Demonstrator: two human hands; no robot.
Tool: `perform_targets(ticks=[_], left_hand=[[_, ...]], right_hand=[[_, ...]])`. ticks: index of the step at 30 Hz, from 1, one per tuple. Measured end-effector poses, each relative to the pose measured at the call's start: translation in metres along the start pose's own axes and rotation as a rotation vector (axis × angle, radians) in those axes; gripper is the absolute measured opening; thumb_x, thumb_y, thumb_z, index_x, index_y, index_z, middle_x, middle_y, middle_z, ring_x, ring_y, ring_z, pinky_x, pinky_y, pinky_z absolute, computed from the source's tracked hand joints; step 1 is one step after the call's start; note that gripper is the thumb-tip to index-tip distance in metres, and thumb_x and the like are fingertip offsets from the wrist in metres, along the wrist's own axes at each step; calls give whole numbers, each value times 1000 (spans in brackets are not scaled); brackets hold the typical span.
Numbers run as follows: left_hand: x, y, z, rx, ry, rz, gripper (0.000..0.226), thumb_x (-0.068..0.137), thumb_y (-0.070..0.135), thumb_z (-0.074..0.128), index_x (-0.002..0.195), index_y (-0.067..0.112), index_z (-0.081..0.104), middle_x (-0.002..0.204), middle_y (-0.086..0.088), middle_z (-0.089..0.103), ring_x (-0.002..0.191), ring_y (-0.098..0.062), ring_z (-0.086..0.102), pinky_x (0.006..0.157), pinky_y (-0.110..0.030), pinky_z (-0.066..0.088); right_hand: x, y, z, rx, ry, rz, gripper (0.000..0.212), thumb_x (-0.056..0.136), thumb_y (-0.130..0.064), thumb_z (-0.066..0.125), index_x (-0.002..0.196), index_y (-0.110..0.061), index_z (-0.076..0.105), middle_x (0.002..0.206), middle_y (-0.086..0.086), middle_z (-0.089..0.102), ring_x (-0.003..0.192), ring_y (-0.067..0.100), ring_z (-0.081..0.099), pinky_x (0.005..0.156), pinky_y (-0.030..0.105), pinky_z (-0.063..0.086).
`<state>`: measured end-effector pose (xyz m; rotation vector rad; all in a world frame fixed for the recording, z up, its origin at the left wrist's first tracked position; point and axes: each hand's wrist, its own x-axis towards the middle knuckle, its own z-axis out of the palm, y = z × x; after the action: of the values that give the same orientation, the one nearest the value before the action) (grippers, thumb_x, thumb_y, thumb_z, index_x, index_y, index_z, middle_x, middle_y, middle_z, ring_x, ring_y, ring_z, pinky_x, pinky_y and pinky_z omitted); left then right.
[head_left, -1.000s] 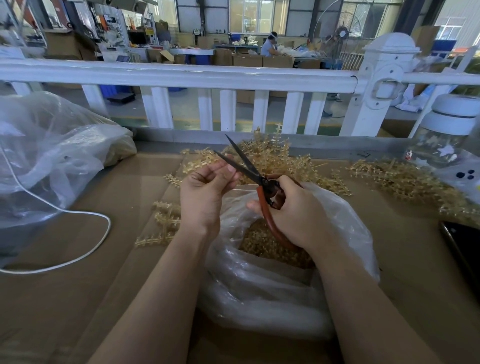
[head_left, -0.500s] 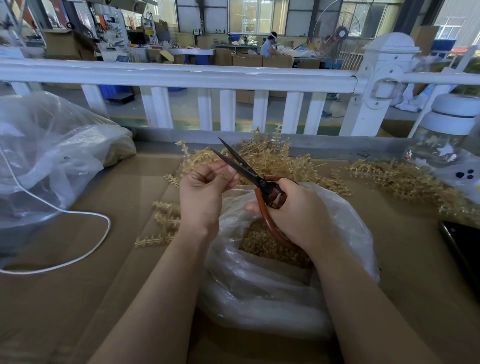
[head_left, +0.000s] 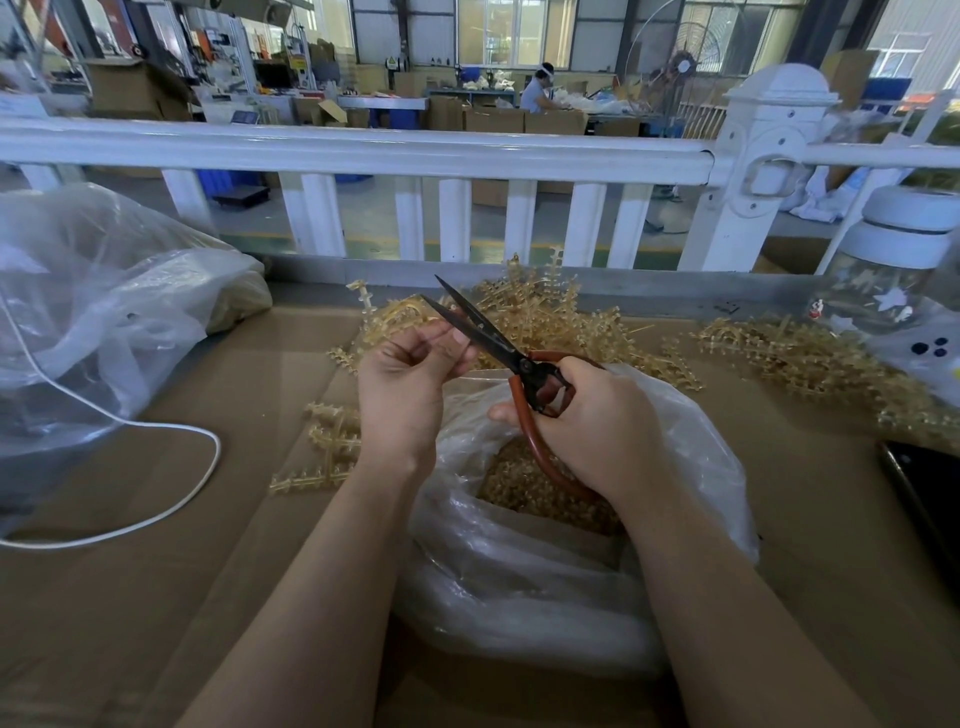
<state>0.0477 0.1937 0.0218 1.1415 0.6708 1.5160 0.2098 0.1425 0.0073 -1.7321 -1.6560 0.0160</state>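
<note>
Cardboard (head_left: 234, 597) — right hand (head_left: 592, 431) grips red-looped scissors (head_left: 488, 338), left hand (head_left: 405, 384) pinches amber sprue (head_left: 399, 316).

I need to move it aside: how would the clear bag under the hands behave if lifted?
The bag is thin, crinkled film, so it would likely sag floppily. Its mouth gapes over loose amber pieces, so tilting could spill them. The pieces look small, so probably light.
</note>
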Motion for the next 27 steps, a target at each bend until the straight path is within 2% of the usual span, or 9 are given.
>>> perform_targets(ticks=[7,13,18,22,24,27], left_hand=[[0,1,0,21,14,13,16,90,-4,62,85,9,70,68,4,70,65,-6,63,65,-18,53],[-1,2,1,49,20,8,17,92,-5,59,84,7,69,67,6,69,63,-5,62,65,-17,52],[0,-1,2,114,6,2,8,92,0,62,94,-4,68,70,-3,65,63,-8,59,66,-21,50],[-2,-2,3,233,-50,41,12,94,1,60,85,4,68,72,-6,62,67,-12,57,69,-24,48],[-3,-2,4,274,-92,64,20,94,-2,58,80,9,66,71,-3,59,68,-10,55,68,-19,47],[-2,-3,5,298,-116,72,23,93,-6,55,78,8,63,71,-3,55,71,-13,52,67,-15,46]], right_hand=[[-2,-3,-1,-4,6,0,62,66,-90,53,89,-33,62,72,-26,57,67,-8,54,54,11,37],[-2,-4,-2,-14,23,-25,67,68,-89,51,95,-28,61,79,-18,63,73,1,60,60,21,51],[-2,-5,-4,-53,43,-11,76,66,-93,43,98,-26,62,84,-16,66,76,4,61,64,24,53],[-1,-4,-3,-84,50,-10,70,68,-90,49,97,-27,61,85,-18,64,76,4,59,62,23,50],[-1,-3,-2,-86,54,-15,69,69,-90,49,97,-28,61,84,-18,63,75,4,58,59,21,46],[-1,-3,-3,-78,58,-22,69,69,-90,48,99,-29,62,83,-19,62,74,1,54,56,15,39]])
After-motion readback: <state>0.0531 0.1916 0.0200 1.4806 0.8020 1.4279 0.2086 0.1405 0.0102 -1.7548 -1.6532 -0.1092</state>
